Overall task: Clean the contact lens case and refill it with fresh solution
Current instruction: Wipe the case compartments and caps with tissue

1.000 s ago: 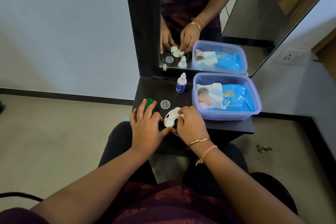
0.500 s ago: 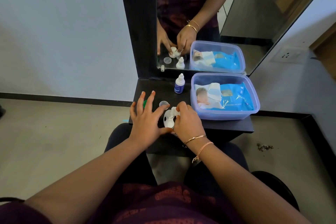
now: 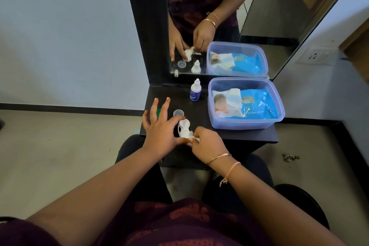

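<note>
Just in front of the clear plastic box (image 3: 246, 124) of baby wipes (image 3: 257, 106), near the front edge of the black shelf (image 3: 229, 136), the white contact lens case (image 3: 183, 128) is propped on edge between the person's two hands. The left hand (image 3: 161, 132) pinches it with thumb and forefinger while the other fingers splay outward, probably to leave the wells open to view. The right hand (image 3: 207, 143) is clenched around a small wad of white wipe (image 3: 192, 138) pressed against the case's near end, which looks like wiping out a well. A clear cap (image 3: 178, 113) lies just beyond the case, and a green cap (image 3: 159, 112) shows behind the left fingers, both set aside to expose the wells. The solution bottle (image 3: 195, 92) stands left of the box, untouched, so refilling appears yet to come.
</note>
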